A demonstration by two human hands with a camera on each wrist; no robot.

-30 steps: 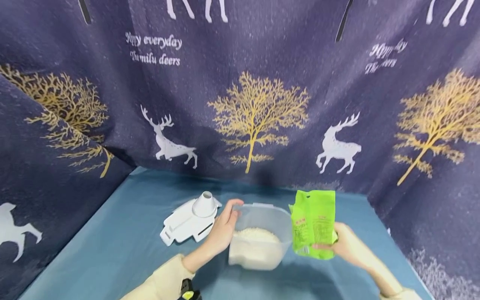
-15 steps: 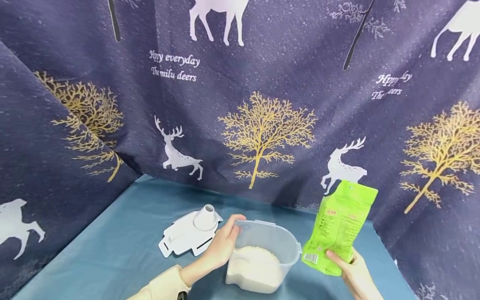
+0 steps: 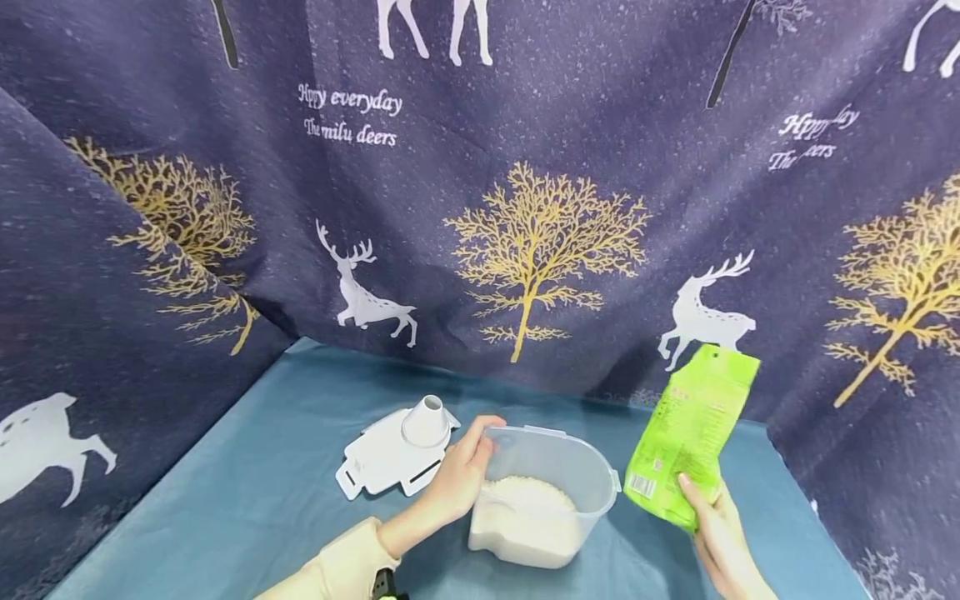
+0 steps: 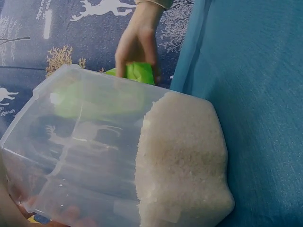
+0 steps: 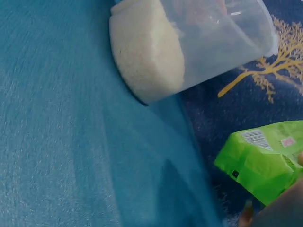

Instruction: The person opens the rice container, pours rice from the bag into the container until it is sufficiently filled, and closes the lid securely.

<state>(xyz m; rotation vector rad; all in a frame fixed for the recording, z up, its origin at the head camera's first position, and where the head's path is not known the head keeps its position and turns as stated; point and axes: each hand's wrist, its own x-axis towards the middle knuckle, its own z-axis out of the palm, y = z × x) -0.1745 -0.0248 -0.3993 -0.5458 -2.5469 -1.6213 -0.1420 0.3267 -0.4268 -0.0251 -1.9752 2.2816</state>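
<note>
Left hand [image 3: 457, 483] curls around the far-left rim of the clear tub [image 3: 551, 475], thumb over the edge, fingers wrapped on the wall. The tub stands on the blue table [image 3: 247, 508], near the front centre, about half full of white rice [image 3: 536, 500]. Right hand [image 3: 720, 533] grips the green bag [image 3: 693, 433] by its lower end, fingers pinched round it, bag held upright and tilted, just right of the tub and clear of it. 1 white lid [image 3: 397, 454] with a spout lies flat to the left.
</note>
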